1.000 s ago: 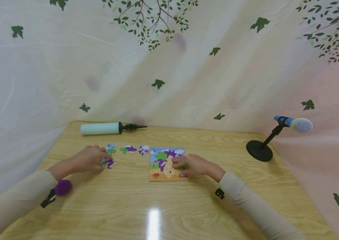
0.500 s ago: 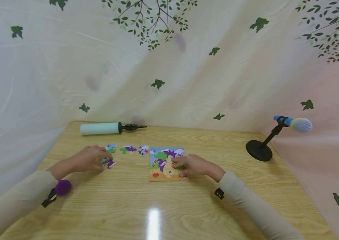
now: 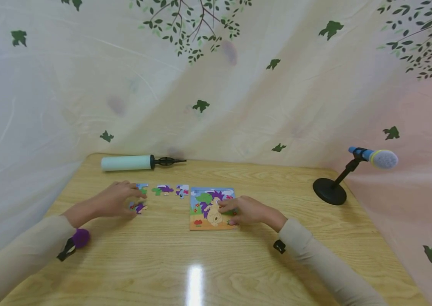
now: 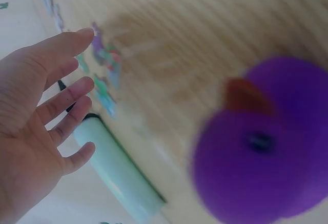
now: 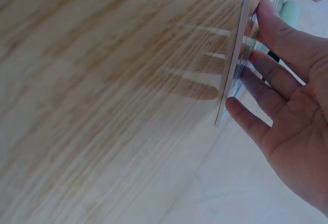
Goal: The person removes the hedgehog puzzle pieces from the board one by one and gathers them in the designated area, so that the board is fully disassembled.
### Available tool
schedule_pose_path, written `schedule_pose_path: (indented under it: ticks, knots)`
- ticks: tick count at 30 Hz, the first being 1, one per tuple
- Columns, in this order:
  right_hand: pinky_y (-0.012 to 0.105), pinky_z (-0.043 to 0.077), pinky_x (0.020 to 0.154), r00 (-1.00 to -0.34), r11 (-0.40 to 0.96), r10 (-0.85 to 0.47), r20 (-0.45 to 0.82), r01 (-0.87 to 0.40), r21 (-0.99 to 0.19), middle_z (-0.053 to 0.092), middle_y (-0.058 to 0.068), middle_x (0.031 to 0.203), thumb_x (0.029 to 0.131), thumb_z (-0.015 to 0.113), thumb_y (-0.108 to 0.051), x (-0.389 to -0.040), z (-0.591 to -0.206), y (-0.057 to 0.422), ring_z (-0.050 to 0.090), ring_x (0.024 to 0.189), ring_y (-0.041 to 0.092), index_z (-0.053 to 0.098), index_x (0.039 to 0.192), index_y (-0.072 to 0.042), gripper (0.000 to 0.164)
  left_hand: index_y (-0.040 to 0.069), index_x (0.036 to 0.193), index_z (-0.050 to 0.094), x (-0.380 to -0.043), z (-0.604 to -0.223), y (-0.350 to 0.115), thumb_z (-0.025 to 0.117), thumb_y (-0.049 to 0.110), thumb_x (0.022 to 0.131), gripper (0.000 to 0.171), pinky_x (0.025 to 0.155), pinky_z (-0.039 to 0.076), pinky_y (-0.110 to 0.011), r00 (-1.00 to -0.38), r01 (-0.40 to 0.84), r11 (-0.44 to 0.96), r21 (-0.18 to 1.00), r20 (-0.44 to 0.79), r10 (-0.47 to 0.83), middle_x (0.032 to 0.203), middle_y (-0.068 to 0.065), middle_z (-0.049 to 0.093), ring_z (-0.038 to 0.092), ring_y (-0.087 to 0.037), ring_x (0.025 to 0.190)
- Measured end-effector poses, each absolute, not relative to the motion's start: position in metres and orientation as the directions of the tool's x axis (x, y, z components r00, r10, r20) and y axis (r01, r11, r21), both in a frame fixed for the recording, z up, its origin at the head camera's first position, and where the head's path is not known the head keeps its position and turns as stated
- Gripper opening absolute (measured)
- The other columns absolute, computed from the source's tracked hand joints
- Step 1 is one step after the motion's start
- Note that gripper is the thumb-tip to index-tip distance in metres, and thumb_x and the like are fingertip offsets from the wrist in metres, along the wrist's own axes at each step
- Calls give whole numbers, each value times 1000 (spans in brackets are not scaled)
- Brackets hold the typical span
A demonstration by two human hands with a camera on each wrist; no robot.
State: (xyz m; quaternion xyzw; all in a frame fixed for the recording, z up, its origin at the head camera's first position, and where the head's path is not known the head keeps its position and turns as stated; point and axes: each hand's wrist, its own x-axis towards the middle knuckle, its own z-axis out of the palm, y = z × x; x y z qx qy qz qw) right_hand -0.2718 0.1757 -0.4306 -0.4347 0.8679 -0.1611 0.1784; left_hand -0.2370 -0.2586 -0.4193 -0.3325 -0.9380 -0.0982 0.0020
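Observation:
My left hand hovers with spread fingers at the loose jigsaw pieces on the left; in the left wrist view the fingers are loosely bent with nothing between them. Nearest to it are a purple-and-red jigsaw piece and a blue-and-green jigsaw piece, partly covered by the fingers. My right hand rests on the right side of a square puzzle board with a purple-haired cartoon picture. In the right wrist view, the thumb and fingers touch the board's face and edge without curling round it.
Two more jigsaw pieces, one green-and-purple and one white-and-blue, lie left of the board. A pale blue hand pump lies behind. A microphone stands at right. A purple toy duck is below the left wrist.
My left hand has risen slightly and its fingers have spread apart over the pieces, showing more of the purple-and-red one. The right hand stays on the board.

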Motion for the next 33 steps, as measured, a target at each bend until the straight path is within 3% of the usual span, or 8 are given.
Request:
schedule_pose_path:
  ticks: [9,23,33]
  knots:
    - [46,49,108,-559,564,-815,-151,-707,-427,50,11,155,92,75,-17,-270,-429,178,49,142,31,64,137,-8,47,9,122,72,-251,-408,-214,83,23,83,43,93,52,-56,-739,669,713,210,79,669,112,-9,70,66,-29,103]
    - [52,46,110,-578,569,-809,-105,-728,-383,59,15,146,94,74,-24,-267,-421,187,57,134,35,70,128,-6,39,4,121,72,-266,-408,-138,78,23,87,39,88,56,-45,-650,740,600,303,94,754,114,-14,71,68,-30,101]
    - [50,48,108,-562,552,-821,-98,-739,-385,60,16,143,96,71,-24,-268,-426,191,58,132,35,71,126,-5,35,5,135,64,-271,-425,-94,77,34,89,55,92,55,-43,-689,652,651,388,-55,723,126,-14,65,64,-27,107]
